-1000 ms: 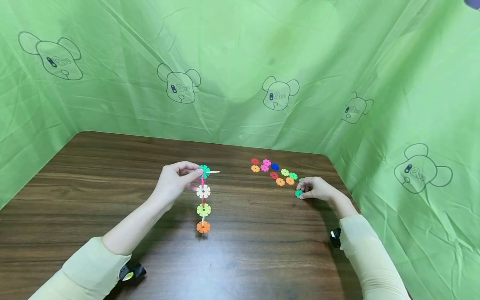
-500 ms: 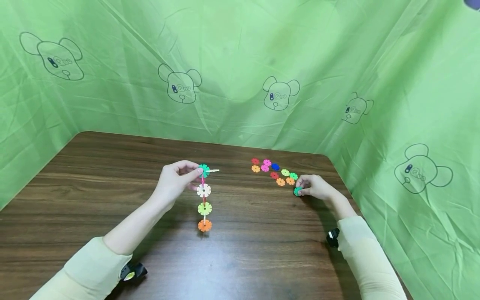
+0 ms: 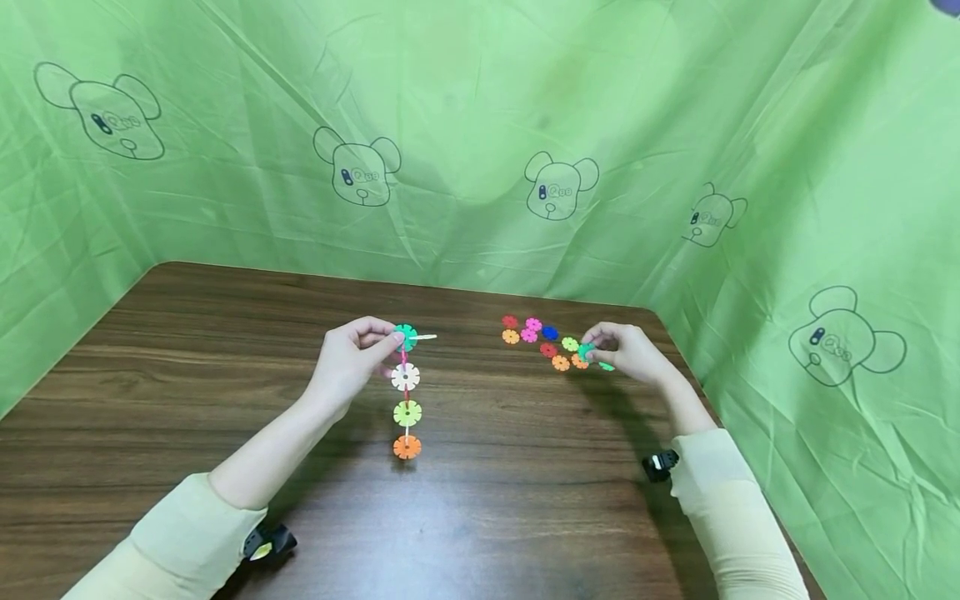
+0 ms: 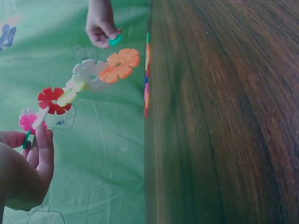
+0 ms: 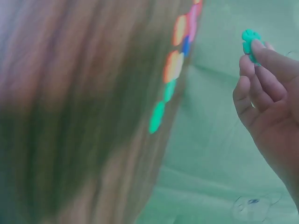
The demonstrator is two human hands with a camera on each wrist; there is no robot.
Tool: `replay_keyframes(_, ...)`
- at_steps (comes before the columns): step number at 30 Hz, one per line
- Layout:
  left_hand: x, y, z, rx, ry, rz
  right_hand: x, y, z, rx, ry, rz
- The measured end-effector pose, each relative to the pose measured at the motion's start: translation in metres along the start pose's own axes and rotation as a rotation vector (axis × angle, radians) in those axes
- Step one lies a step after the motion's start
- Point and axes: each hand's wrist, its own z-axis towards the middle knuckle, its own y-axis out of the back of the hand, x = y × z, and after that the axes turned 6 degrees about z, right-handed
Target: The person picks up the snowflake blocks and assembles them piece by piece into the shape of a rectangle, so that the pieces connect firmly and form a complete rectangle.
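My left hand (image 3: 351, 362) pinches the teal notched disc (image 3: 406, 337) at the top end of a chain of interlocking plastic snowflake discs. Below it the chain runs through a pink disc (image 4: 31, 121), a white disc (image 3: 406, 377), a red disc (image 4: 52, 100), a yellow-green disc (image 3: 407, 412) and an orange disc (image 3: 407, 447) at the near end. A pale disc (image 3: 424, 337) sticks out edge-on to the right of the teal one. Between thumb and fingers of my right hand (image 3: 628, 354) is a single green disc (image 5: 251, 43), raised above the table.
Loose discs lie flat near the far right of the wooden table (image 3: 247, 350): a blue one (image 3: 550, 332), a red one (image 3: 548, 350), an orange one (image 3: 560, 363) and several others. A green printed curtain (image 3: 465, 242) hangs behind and along the right side.
My right hand has picked up the green disc from the table and moved up and slightly left with it. My left hand and the chain have stayed nearly in place.
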Motion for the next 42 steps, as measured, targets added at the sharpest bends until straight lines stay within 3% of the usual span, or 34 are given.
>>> replay_keyframes(15, -0.005, -0.005, 0.001, -0.023, -0.13, 0.144, 0.069, -0.004, 0.013, -0.159, 0.1, 0.081)
replay_keyframes(23, -0.032, -0.01, -0.011, -0.026, -0.17, 0.193, 0.107, -0.011, 0.014, -0.307, 0.173, 0.13)
replay_keyframes(27, -0.037, -0.013, -0.015, -0.024, -0.193, 0.195, 0.133, -0.013, 0.012, -0.368, 0.226, 0.208)
replay_keyframes(33, -0.038, -0.015, -0.016, -0.02, -0.206, 0.194, 0.17, -0.024, 0.005, -0.339, 0.267, 0.336)
replay_keyframes(42, -0.029, -0.018, -0.013, -0.001, -0.242, 0.18, 0.194, -0.049, 0.001, -0.294, 0.324, 0.343)
